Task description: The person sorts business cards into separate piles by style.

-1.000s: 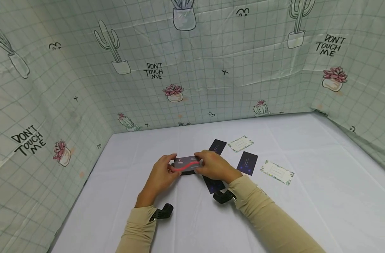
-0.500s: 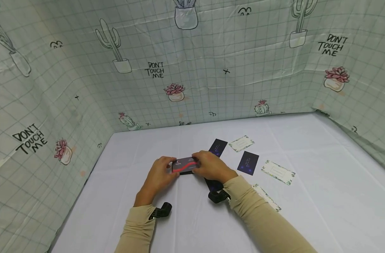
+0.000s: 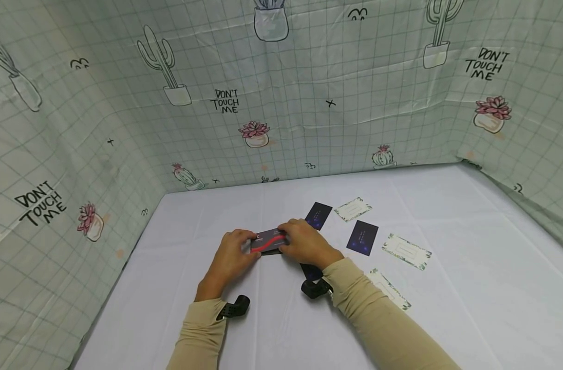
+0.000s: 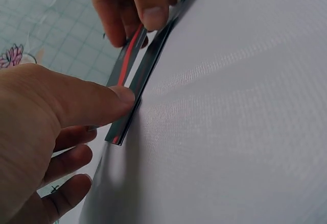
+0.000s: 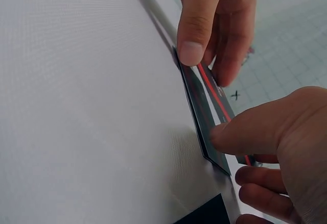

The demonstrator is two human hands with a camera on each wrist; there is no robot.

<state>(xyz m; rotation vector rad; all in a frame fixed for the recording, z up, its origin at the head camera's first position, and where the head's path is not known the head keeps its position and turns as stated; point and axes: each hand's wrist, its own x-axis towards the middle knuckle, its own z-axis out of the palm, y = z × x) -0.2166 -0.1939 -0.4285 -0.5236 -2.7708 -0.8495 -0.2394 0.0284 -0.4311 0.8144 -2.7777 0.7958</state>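
Note:
Dark grey business cards (image 3: 269,240) with a red wavy stripe lie in a small stack near the middle of the white table. My left hand (image 3: 232,260) pinches the left end of the stack between thumb and fingers. At the right end, my right hand (image 3: 310,245) pinches it the same way. In the left wrist view the left thumb (image 4: 121,99) presses the near long edge. The right wrist view shows a lower dark card (image 5: 194,99) sticking out towards me from under the striped one, with a pale gap between them.
Right of the hands lie dark blue cards (image 3: 362,238), one of them (image 3: 311,272) partly under the right wrist. White leaf-bordered cards (image 3: 406,252) lie farther right, another (image 3: 353,209) at the back. A printed cloth (image 3: 291,103) walls in the table's back and sides.
Both hands and the striped cards have shifted slightly left. The right forearm moved left too, uncovering a white card beside it. Less of the lower dark card shows below the top one.

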